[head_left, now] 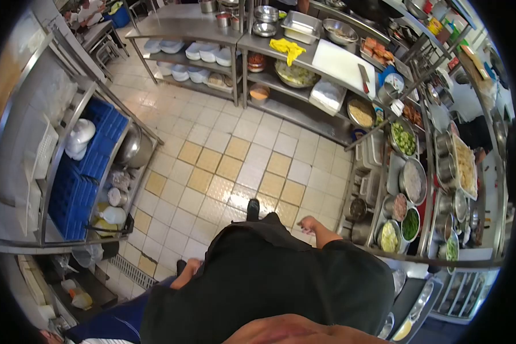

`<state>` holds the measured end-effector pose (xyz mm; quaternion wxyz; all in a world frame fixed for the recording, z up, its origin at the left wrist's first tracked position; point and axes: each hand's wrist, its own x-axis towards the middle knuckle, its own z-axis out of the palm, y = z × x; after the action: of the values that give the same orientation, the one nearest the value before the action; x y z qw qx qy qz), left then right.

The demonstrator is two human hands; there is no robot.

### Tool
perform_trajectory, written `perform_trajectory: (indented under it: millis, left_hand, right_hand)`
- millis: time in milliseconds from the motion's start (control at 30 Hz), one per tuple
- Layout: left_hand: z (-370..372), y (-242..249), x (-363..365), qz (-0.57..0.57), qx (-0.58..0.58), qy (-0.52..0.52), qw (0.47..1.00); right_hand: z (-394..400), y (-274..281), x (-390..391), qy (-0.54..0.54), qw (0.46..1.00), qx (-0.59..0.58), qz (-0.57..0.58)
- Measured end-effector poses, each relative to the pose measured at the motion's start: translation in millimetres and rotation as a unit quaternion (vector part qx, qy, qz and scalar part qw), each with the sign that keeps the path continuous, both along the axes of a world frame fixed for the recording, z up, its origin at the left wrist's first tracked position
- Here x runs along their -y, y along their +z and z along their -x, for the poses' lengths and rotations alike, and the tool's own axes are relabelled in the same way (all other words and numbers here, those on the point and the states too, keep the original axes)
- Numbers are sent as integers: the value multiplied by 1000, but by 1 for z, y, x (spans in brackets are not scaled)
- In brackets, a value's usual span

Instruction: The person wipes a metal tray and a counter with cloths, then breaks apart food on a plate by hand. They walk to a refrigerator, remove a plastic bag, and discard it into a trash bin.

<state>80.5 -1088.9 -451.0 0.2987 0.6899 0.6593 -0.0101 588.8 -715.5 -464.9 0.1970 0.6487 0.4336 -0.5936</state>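
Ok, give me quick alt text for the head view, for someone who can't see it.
A person in a dark shirt stands on a tiled kitchen floor, left hand and right hand both empty at their sides. Steel counters with bowls of chopped vegetables surround them.

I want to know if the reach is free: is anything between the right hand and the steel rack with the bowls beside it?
Nothing visible stands between them. The right hand hangs empty over bare floor tiles, and the rack with its bowls is just to its right, apart from it.
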Motion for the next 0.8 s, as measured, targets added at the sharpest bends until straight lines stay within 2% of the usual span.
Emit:
perform_trajectory:
  millis: [33,67,100,133,167,200,233,267,300,333,367,400,467,500,533,567,600,633,667,700,733,767,800]
  left_hand:
    - [3,6,0,-71,-3,17,997]
    - [9,9,-9,-139,-4,32,990]
    - [16,14,-23,-80,-31,34,996]
    - [23,13,-32,-16,-55,36,998]
    - [28,11,-42,48,-78,38,995]
    - [34,-13,-42,69,-20,110,991]
    - [35,-20,-59,-2,10,115,993]
    - [35,-30,-89,-75,40,120,989]
    - [35,-33,-114,-148,71,123,979]
    - [36,-41,-131,-85,125,265,952]
    - [33,-49,-153,-17,175,398,901]
    - [34,-51,-175,53,219,519,825]
    - [51,-63,-215,110,244,520,811]
    - [60,-67,-235,139,255,520,803]
    - [74,-62,-250,151,238,494,823]
    - [89,-40,-273,160,204,444,858]
    - [107,-13,-290,167,168,388,891]
    - [124,18,-312,175,143,349,910]
    - [141,48,-337,176,126,320,922]
    - [162,54,-364,212,133,319,914]
    - [179,58,-393,247,142,318,904]
    - [196,53,-417,283,151,316,893]
    - [216,46,-439,320,158,314,880]
  right_hand:
    - [22,-2,-43,266,951,-31,-153]
    - [48,0,-91,506,811,-55,-290]
    - [68,-19,-130,602,693,-38,-394]
    - [102,2,-166,589,723,-38,-358]
    - [132,25,-194,505,801,-39,-319]
    - [160,44,-219,544,732,-62,-405]
    - [191,55,-243,603,647,-42,-465]
    - [217,56,-261,484,733,-134,-460]
    - [242,53,-277,349,796,-220,-443]
    - [268,90,-278,218,883,-222,-352]
    - [291,138,-276,78,940,-217,-250]
    - [302,139,-284,77,939,-235,-238]
    - [316,139,-291,75,935,-273,-216]
    - [313,126,-297,122,935,-249,-222]
    - [303,101,-303,169,932,-227,-227]
    - [281,67,-310,283,837,-284,-371]
    - [250,29,-316,383,706,-328,-497]
    - [222,-1,-325,549,719,-174,-388]
    - [197,3,-323,601,725,-72,-329]
    - [149,-49,-324,530,798,9,-286]
    - [122,-37,-326,361,921,69,-131]
    - [139,66,-321,18,987,151,-49]
    - [136,103,-322,-73,987,126,-60]
